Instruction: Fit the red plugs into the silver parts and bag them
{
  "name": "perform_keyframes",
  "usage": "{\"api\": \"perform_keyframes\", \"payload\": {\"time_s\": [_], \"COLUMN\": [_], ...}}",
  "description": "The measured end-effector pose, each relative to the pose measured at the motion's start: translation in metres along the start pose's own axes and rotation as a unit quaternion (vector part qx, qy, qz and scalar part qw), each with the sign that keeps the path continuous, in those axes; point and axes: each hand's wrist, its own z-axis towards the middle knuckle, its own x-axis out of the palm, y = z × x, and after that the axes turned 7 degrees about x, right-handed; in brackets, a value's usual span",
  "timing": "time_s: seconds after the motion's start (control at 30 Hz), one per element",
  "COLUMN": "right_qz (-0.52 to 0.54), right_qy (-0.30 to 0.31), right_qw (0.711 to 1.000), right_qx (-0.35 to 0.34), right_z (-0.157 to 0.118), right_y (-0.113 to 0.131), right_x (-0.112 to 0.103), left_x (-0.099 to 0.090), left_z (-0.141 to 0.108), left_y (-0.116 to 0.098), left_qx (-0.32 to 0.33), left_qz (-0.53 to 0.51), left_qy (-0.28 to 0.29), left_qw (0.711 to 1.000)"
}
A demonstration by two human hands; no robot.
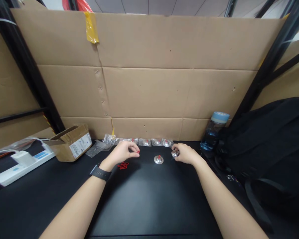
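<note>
My left hand (126, 151) is raised above the black table, thumb and fingers pinched on a small red piece (138, 152). Below it, on the table, lies a small pile of red pieces (123, 165). My right hand (185, 153) has its fingers closed around a shiny round metal piece (174, 153) at the table surface. Between the hands rests a round metal disc (158, 160) with a red piece standing at its middle. Several similar discs in clear plastic wraps (156, 142) form a row behind, along the cardboard wall.
An open cardboard box (74, 146) and a white power strip (25, 168) are at the left, with crumpled plastic (99, 147) beside the box. At the right stand a blue-capped bottle (213, 131) and a black backpack (274, 152). Cardboard (144, 93) closes off the back.
</note>
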Motion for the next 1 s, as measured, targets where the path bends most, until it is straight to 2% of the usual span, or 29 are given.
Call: {"api": "perform_keyframes", "payload": {"time_s": [0.1, 0.17, 0.27, 0.37, 0.5, 0.67, 0.83, 1.0], "right_qz": [0.053, 0.144, 0.313, 0.401, 0.442, 0.443, 0.442, 0.461], "right_qy": [-0.052, -0.074, -0.058, -0.038, -0.055, -0.077, -0.056, -0.041], "right_qw": [0.997, 0.986, 0.943, 0.908, 0.887, 0.882, 0.88, 0.866], "right_qx": [-0.018, -0.047, -0.095, -0.116, -0.121, -0.14, -0.163, -0.188], "right_z": [0.0, 0.0, -0.001, -0.004, -0.008, -0.013, -0.02, -0.029], "right_y": [0.006, 0.013, 0.028, 0.042, 0.054, 0.061, 0.075, 0.09], "right_x": [-0.003, -0.002, 0.004, 0.011, 0.013, 0.014, 0.021, 0.027], "left_x": [0.003, 0.004, 0.005, 0.007, 0.011, 0.017, 0.027, 0.035], "left_z": [0.002, 0.003, 0.003, 0.002, 0.001, 0.002, 0.004, 0.003], "left_y": [-0.003, -0.005, -0.011, -0.018, -0.028, -0.03, -0.026, -0.035], "left_qx": [-0.005, 0.001, 0.013, 0.023, 0.026, 0.02, 0.049, 0.08], "left_qz": [0.02, 0.04, 0.056, 0.052, 0.057, 0.044, 0.024, 0.023], "left_qy": [-0.031, -0.049, -0.057, -0.069, -0.084, -0.095, -0.084, -0.075], "left_qw": [0.999, 0.998, 0.997, 0.996, 0.994, 0.994, 0.995, 0.994]}}
